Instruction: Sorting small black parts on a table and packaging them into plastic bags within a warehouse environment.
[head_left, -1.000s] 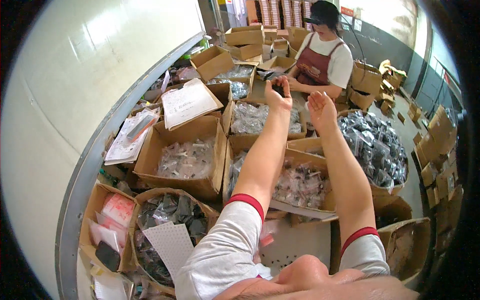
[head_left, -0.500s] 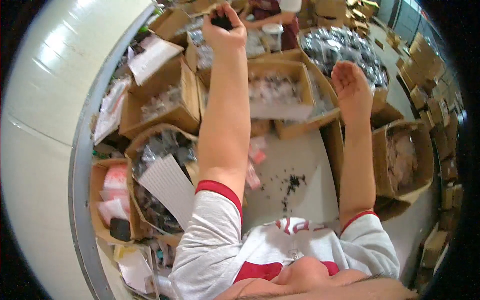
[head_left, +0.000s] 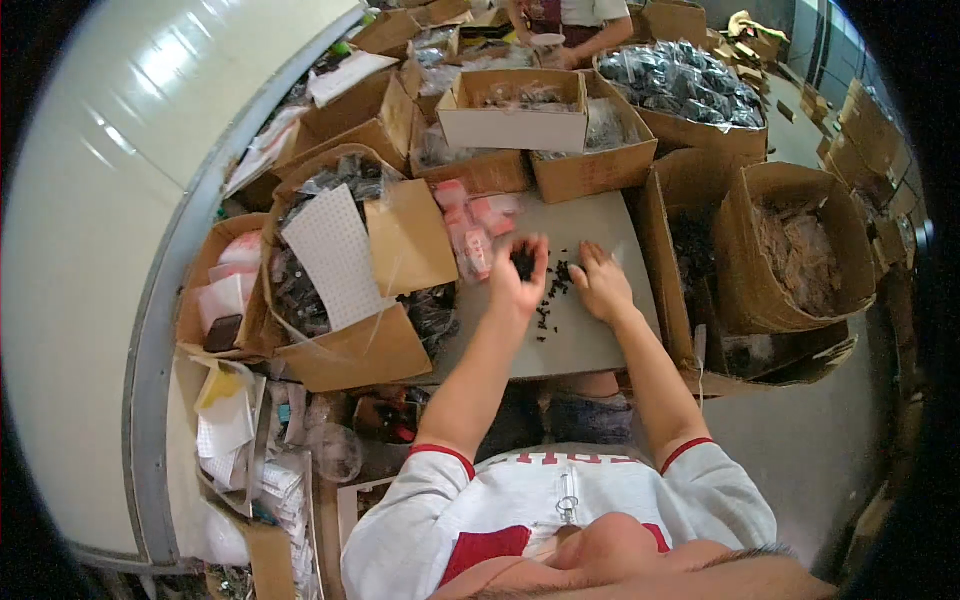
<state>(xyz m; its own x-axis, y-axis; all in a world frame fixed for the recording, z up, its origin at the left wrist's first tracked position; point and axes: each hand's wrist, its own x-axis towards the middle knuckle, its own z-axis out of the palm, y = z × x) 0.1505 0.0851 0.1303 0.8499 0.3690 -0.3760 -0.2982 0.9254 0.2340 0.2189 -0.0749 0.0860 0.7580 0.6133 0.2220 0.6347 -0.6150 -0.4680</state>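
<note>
My left hand [head_left: 517, 285] is curled above the table, its fingers wrapped around a clump of small black pieces [head_left: 523, 262]. To its right my right hand [head_left: 603, 285] rests on the light tabletop [head_left: 610, 225], fingers stretched and holding nothing. Between both hands lies a loose scatter of the same black pieces [head_left: 544, 318], too small to tell their exact kind. Pink-and-white plastic packets [head_left: 478, 250] lie in a pile just left of my left hand.
An open carton [head_left: 345, 360] of dark bagged parts, with a white perforated sheet [head_left: 335, 255] on top, borders the table's left. Tall cartons [head_left: 735, 265] line the right. A small box [head_left: 515, 128] stands at the back, and beyond it are a co-worker's hands [head_left: 570, 55].
Both my hands have come down and back from high over the far boxes to the tabletop. The left still holds black pieces. My right hand now lies beside the scatter.
</note>
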